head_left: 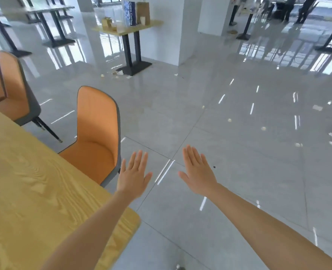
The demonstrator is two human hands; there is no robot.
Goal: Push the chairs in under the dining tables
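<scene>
Beside the corner of the wood-grain dining table (34, 191), the left hand (134, 176) was spread flat, fingers extended and holding nothing, poised just next to the back edge of the nearest orange chair (97, 133) without visibly touching it. The right hand (198, 172) hung open and empty as well, palm down over bare floor, well apart from any furniture. Both arms were stretched forward, which looked like readiness to press on a chair back rather than to grasp anything.

That nearest chair stood with its seat partly tucked beneath the table edge, its back still clear of the tabletop, so it probably needed a further push. A second orange chair (15, 88) stood farther along the same side, angled away from the table.

Underfoot was glossy grey tile (239, 152) streaked with light reflections and dotted with small scraps of litter. Farther off, a pedestal table (130, 28) against a white pillar carried paper bags and cups.
</scene>
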